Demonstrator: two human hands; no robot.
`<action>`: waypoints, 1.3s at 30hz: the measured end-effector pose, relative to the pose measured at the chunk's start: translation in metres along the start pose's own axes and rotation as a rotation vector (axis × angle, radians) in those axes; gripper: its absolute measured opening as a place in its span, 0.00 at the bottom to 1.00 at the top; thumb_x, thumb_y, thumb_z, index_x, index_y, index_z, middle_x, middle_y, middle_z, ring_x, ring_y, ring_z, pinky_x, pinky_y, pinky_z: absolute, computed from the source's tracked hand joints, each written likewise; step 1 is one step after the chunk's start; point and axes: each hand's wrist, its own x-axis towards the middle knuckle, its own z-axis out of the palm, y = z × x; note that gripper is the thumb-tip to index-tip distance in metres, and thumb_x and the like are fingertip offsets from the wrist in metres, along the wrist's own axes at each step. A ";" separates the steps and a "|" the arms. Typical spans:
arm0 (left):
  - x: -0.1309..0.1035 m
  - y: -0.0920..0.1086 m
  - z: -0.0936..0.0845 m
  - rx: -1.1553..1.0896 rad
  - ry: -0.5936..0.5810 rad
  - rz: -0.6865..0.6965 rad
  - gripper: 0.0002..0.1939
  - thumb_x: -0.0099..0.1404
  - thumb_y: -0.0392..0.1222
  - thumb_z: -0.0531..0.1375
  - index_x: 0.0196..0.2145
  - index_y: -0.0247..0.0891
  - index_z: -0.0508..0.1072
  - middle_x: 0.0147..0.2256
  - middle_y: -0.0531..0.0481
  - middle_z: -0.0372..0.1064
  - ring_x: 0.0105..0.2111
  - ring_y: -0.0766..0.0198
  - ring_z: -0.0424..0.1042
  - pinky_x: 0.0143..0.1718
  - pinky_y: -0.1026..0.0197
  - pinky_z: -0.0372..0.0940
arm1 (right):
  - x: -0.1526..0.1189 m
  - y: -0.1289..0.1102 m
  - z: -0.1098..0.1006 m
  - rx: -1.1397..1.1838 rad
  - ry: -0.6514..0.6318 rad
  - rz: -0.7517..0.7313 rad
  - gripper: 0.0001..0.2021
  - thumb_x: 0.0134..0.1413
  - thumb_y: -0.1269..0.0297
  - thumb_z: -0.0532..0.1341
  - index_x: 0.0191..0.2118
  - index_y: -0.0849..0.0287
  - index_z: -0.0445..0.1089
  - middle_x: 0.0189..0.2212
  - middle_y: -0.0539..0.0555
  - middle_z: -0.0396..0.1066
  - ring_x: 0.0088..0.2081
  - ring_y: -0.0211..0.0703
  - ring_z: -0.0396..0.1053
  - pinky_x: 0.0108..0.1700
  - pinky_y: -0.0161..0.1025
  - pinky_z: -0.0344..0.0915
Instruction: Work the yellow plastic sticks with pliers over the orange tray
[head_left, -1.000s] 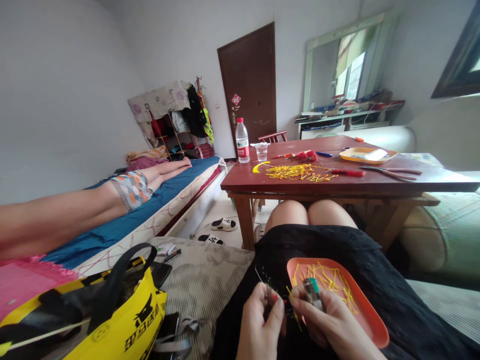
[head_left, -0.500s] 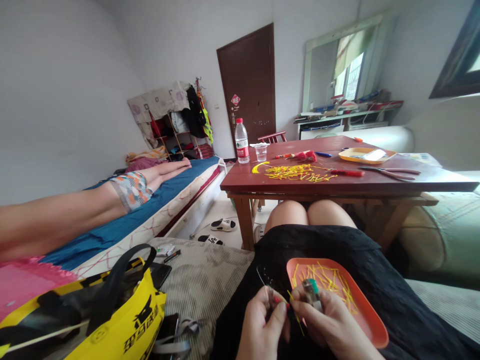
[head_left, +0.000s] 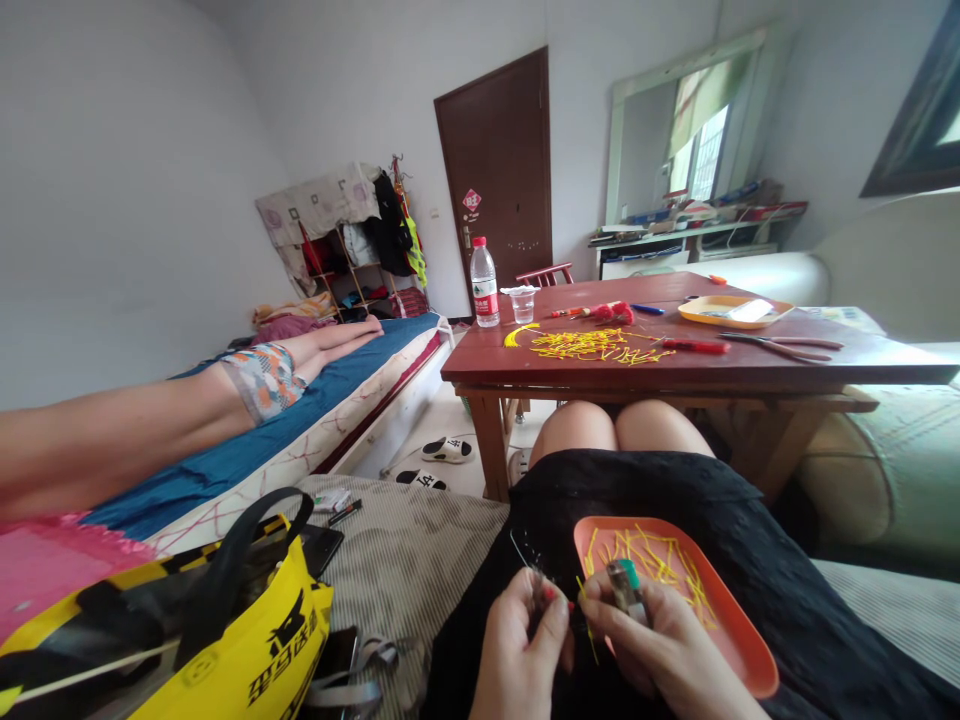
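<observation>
The left hand pinches a thin dark wire strand in a closed grip. The right hand clasps a small green-topped lighter, fingers closed, over the orange plastic tray of yellow strips on the lap.

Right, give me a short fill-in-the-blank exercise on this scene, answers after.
1. The right hand holds a ___ with a green top.
2. The orange tray on the lap holds thin ___ strips.
3. The left hand pinches a bundle of thin wires.
4. The water bottle on the red-brown table has a ___ cap.

Missing words: lighter; yellow; red
</observation>
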 end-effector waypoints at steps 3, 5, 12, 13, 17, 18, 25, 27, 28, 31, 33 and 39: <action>0.000 0.000 0.000 0.012 0.018 0.022 0.19 0.57 0.58 0.54 0.24 0.37 0.58 0.18 0.58 0.54 0.19 0.72 0.53 0.23 0.67 0.52 | -0.003 -0.009 0.002 0.028 -0.014 0.045 0.27 0.30 0.40 0.63 0.25 0.62 0.61 0.12 0.41 0.49 0.13 0.26 0.43 0.15 0.29 0.42; 0.000 0.000 0.000 0.003 0.020 0.021 0.20 0.56 0.58 0.54 0.24 0.37 0.58 0.18 0.59 0.54 0.19 0.72 0.53 0.23 0.67 0.52 | -0.004 -0.012 0.003 0.047 -0.017 0.047 0.27 0.30 0.40 0.63 0.26 0.62 0.61 0.12 0.41 0.49 0.13 0.25 0.43 0.15 0.28 0.42; 0.001 0.000 0.001 -0.025 0.018 0.008 0.20 0.56 0.59 0.55 0.24 0.37 0.58 0.18 0.58 0.54 0.18 0.71 0.53 0.23 0.67 0.51 | -0.004 -0.011 0.003 0.083 -0.052 0.047 0.26 0.31 0.41 0.64 0.25 0.62 0.61 0.11 0.40 0.49 0.13 0.24 0.43 0.15 0.27 0.43; 0.001 0.000 0.001 -0.027 0.023 0.007 0.20 0.55 0.59 0.55 0.24 0.37 0.58 0.18 0.58 0.54 0.18 0.71 0.53 0.23 0.67 0.51 | -0.003 -0.011 0.002 0.090 -0.052 0.046 0.26 0.32 0.42 0.64 0.26 0.62 0.61 0.12 0.40 0.50 0.13 0.24 0.44 0.15 0.27 0.43; 0.001 0.000 0.000 -0.030 0.025 0.003 0.20 0.56 0.59 0.55 0.24 0.37 0.58 0.17 0.59 0.53 0.18 0.71 0.53 0.23 0.67 0.51 | -0.002 -0.007 0.002 0.115 -0.047 0.030 0.24 0.34 0.44 0.64 0.26 0.63 0.62 0.14 0.42 0.55 0.13 0.24 0.45 0.15 0.27 0.45; 0.001 0.000 0.000 -0.024 0.021 0.004 0.20 0.56 0.58 0.55 0.24 0.37 0.58 0.17 0.59 0.54 0.18 0.71 0.53 0.23 0.67 0.51 | -0.001 -0.007 0.002 0.120 -0.050 0.026 0.24 0.35 0.44 0.64 0.26 0.63 0.62 0.15 0.42 0.55 0.13 0.24 0.45 0.15 0.27 0.45; 0.002 -0.001 0.001 -0.008 0.036 0.015 0.19 0.57 0.57 0.55 0.24 0.37 0.59 0.18 0.59 0.54 0.18 0.72 0.53 0.23 0.67 0.51 | -0.002 -0.006 0.001 0.186 -0.086 0.040 0.23 0.36 0.46 0.65 0.25 0.62 0.61 0.13 0.41 0.52 0.13 0.23 0.44 0.15 0.27 0.45; 0.002 -0.001 0.001 -0.007 0.033 0.020 0.19 0.57 0.57 0.55 0.24 0.37 0.58 0.18 0.59 0.53 0.18 0.72 0.53 0.23 0.68 0.52 | -0.002 -0.006 0.001 0.204 -0.089 0.044 0.23 0.35 0.46 0.65 0.26 0.62 0.61 0.14 0.41 0.53 0.12 0.23 0.44 0.15 0.27 0.45; 0.002 -0.002 0.001 -0.006 0.029 0.021 0.19 0.57 0.57 0.54 0.24 0.37 0.58 0.18 0.59 0.53 0.18 0.72 0.53 0.23 0.68 0.52 | -0.002 -0.006 0.001 0.209 -0.092 0.045 0.23 0.35 0.47 0.65 0.26 0.62 0.61 0.14 0.42 0.55 0.12 0.23 0.44 0.15 0.27 0.45; 0.001 -0.003 0.001 0.009 0.025 0.025 0.19 0.58 0.57 0.54 0.25 0.37 0.58 0.18 0.59 0.53 0.18 0.72 0.53 0.22 0.68 0.51 | -0.002 -0.007 0.001 0.213 -0.097 0.045 0.23 0.34 0.47 0.66 0.26 0.62 0.61 0.15 0.42 0.56 0.12 0.23 0.45 0.14 0.27 0.44; 0.001 -0.003 0.001 0.022 0.025 0.026 0.18 0.58 0.56 0.53 0.25 0.37 0.58 0.18 0.59 0.53 0.18 0.72 0.53 0.23 0.68 0.51 | -0.002 -0.008 0.001 0.216 -0.097 0.043 0.22 0.35 0.47 0.66 0.26 0.62 0.61 0.15 0.42 0.56 0.12 0.23 0.45 0.14 0.27 0.44; 0.001 -0.004 0.001 0.036 0.023 0.033 0.19 0.58 0.58 0.53 0.25 0.38 0.58 0.18 0.58 0.54 0.19 0.71 0.54 0.23 0.67 0.52 | -0.002 -0.008 0.002 0.222 -0.091 0.037 0.22 0.35 0.48 0.66 0.26 0.62 0.61 0.14 0.41 0.54 0.12 0.23 0.45 0.14 0.27 0.44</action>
